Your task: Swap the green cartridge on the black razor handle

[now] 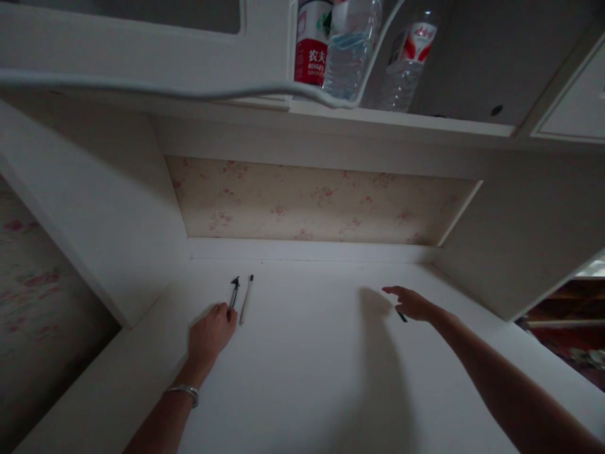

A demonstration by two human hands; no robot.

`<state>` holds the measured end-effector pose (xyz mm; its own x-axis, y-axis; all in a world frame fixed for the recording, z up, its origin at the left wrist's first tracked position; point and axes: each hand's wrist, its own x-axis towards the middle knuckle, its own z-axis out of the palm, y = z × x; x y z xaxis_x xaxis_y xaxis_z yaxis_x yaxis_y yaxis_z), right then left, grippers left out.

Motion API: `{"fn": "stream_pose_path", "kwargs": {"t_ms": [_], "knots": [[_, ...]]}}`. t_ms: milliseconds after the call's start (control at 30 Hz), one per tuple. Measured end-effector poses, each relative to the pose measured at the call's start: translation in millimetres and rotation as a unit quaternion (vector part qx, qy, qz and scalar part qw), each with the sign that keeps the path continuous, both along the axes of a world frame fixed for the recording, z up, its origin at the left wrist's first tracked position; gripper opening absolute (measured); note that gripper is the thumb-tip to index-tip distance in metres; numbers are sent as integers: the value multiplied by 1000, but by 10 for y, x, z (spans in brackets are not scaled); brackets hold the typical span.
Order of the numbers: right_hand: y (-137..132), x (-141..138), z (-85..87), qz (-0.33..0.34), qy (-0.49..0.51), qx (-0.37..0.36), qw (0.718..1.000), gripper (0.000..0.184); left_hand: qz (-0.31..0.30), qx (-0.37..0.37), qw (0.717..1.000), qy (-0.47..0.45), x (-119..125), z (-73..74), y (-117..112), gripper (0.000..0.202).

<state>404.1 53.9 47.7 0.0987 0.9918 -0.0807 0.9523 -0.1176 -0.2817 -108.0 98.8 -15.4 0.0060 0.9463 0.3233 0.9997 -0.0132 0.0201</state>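
My left hand (pixel 211 333) rests on the white desk top (pixel 302 378), fingers curled, fingertips touching the near end of a black pen (pixel 234 292). A pale pen (pixel 246 299) lies just right of it, parallel, untouched. My right hand (pixel 412 303) reaches forward over the desk at the right, index finger stretched out, the other fingers curled over a small dark pen-like object (pixel 401 316) whose tip pokes out beneath the palm. A metal bracelet (pixel 184 392) circles my left wrist.
White side panels wall in the desk nook left and right, with floral wallpaper (pixel 312 202) behind. A shelf (pixel 401 120) overhead carries a red-labelled bottle (pixel 312 41) and two clear plastic bottles (pixel 350 47). A cabinet door edge (pixel 142 85) juts out above.
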Motion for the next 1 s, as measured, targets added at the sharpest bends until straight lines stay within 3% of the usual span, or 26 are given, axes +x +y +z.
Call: {"fn": "stream_pose_path", "kwargs": {"t_ms": [100,200,400,633,800,900,1000], "knots": [[-282,313,-94,6,34,-23,999,68,8,-5,1000,1,9,9,-10,38],[-409,447,-237,2,60,-26,998,66,14,-10,1000,1,22,27,-29,38],[-327,546,-413,-15,100,-12,995,61,18,-26,999,-11,49,80,-53,37],[-246,500,-397,-26,88,-2,996,55,20,-40,999,-4,38,60,-29,38],[-81,66,-260,6,75,18,997,52,18,-34,999,-14,39,45,-16,37],[125,-477,-188,44,83,33,995,46,13,-27,999,-14,46,57,-26,37],[354,-1198,-154,89,93,38,991,35,19,-27,999,-17,54,78,-46,35]]}}
